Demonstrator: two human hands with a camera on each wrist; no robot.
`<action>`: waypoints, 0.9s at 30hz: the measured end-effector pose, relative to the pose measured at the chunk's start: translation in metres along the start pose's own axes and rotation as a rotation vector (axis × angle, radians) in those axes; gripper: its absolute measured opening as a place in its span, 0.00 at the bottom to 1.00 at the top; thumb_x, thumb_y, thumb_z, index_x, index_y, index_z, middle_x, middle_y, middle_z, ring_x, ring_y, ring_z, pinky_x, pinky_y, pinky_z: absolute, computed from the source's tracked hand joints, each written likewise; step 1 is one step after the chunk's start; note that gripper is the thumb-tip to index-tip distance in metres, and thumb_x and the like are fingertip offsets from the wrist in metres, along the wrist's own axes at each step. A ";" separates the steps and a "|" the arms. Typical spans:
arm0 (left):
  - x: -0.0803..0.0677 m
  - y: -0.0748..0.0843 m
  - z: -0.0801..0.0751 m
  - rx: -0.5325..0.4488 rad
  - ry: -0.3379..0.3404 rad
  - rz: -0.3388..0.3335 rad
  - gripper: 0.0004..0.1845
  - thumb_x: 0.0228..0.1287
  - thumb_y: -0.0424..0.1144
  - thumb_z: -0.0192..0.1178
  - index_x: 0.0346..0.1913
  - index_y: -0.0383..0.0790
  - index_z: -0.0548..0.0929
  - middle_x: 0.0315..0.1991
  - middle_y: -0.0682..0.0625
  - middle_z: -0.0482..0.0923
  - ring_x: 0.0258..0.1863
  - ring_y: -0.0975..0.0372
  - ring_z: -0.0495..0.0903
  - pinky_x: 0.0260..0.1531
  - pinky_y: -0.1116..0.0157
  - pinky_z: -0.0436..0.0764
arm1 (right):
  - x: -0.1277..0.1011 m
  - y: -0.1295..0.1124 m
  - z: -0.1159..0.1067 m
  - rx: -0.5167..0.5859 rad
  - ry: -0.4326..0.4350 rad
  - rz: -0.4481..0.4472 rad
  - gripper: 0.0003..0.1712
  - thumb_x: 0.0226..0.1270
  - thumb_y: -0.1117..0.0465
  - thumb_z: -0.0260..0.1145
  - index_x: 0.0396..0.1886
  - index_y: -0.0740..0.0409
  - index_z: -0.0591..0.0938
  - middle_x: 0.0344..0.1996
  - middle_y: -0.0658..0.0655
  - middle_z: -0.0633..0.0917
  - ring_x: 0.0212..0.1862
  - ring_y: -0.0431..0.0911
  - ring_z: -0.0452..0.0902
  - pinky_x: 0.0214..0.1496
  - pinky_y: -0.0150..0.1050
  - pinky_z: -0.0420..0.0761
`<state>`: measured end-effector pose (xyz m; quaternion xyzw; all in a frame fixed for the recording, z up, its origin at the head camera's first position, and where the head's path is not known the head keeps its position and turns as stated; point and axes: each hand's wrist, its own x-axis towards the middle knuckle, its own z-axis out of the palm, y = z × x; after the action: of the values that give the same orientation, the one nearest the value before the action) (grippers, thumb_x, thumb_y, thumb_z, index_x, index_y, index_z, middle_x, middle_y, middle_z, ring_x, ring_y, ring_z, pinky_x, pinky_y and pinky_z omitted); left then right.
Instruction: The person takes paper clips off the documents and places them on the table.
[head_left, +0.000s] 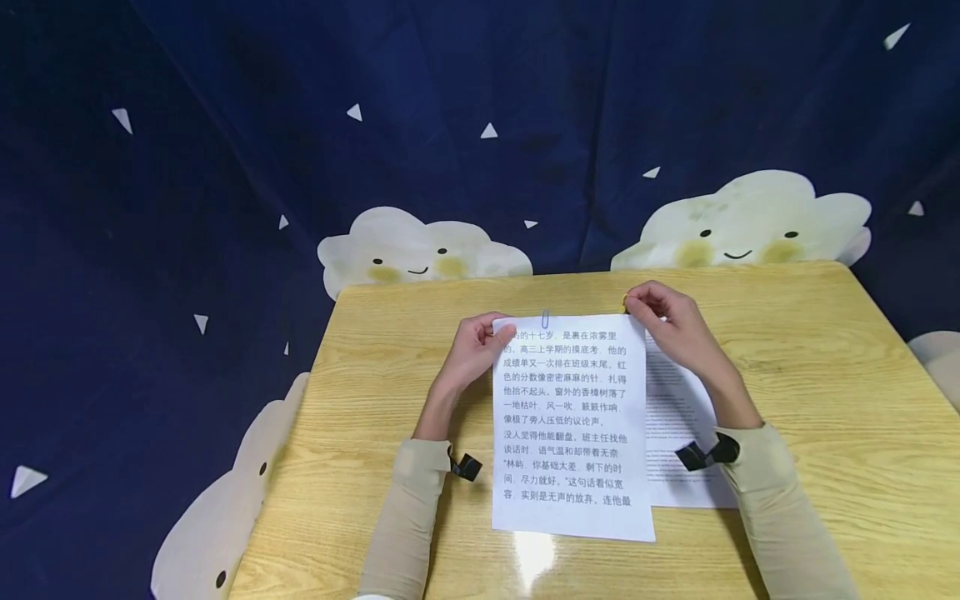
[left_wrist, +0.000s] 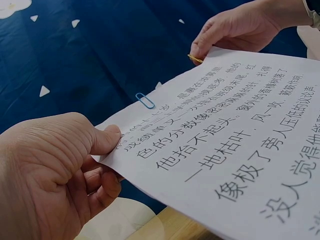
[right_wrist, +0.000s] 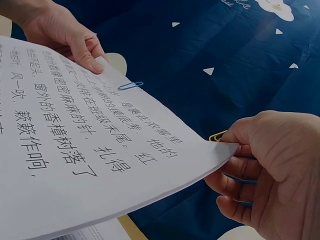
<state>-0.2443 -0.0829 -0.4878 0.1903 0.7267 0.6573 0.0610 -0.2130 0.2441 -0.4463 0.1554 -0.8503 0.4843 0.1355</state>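
A stack of white paper sheets [head_left: 570, 442] with large printed Chinese characters is held up, tilted, over the table. My left hand [head_left: 474, 346] pinches its top left corner, thumb on the printed face and fingers behind. A blue paper clip [left_wrist: 145, 101] sits on the top edge, nearer that hand. At the top right corner, my right hand [head_left: 675, 325] pinches a yellow paper clip [right_wrist: 217, 136] between thumb and forefinger, right at the paper's edge. The other right fingers [right_wrist: 232, 187] curl below the corner. Part of the yellow clip is hidden by the fingertips.
Another printed sheet [head_left: 675, 408] with small text lies on the wooden table [head_left: 825, 375], partly covered by the raised stack and right arm. A dark blue curtain [head_left: 450, 67] with white triangles and smiling clouds hangs behind the table. Black straps [head_left: 693, 456] hang at both wrists.
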 end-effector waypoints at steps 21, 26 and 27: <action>0.001 -0.001 0.001 -0.001 0.001 -0.009 0.09 0.77 0.30 0.60 0.51 0.29 0.87 0.34 0.40 0.88 0.22 0.63 0.81 0.21 0.71 0.74 | 0.000 0.002 -0.016 -0.016 0.020 0.020 0.08 0.79 0.69 0.61 0.45 0.71 0.83 0.34 0.70 0.85 0.32 0.36 0.78 0.33 0.26 0.72; 0.001 0.000 0.001 -0.013 -0.003 -0.009 0.10 0.77 0.31 0.60 0.51 0.28 0.87 0.34 0.37 0.88 0.23 0.61 0.83 0.21 0.70 0.76 | 0.002 0.014 -0.020 -0.014 0.032 0.030 0.08 0.79 0.68 0.62 0.46 0.70 0.83 0.33 0.67 0.86 0.32 0.35 0.79 0.34 0.26 0.73; 0.001 0.000 0.001 -0.015 -0.004 -0.008 0.10 0.77 0.31 0.60 0.51 0.27 0.87 0.34 0.36 0.88 0.23 0.61 0.83 0.21 0.70 0.76 | 0.001 0.014 -0.021 -0.014 0.033 0.035 0.08 0.79 0.67 0.62 0.46 0.69 0.83 0.33 0.65 0.86 0.32 0.35 0.79 0.34 0.26 0.73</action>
<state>-0.2446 -0.0821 -0.4879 0.1882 0.7225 0.6619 0.0663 -0.2180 0.2691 -0.4464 0.1316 -0.8539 0.4830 0.1418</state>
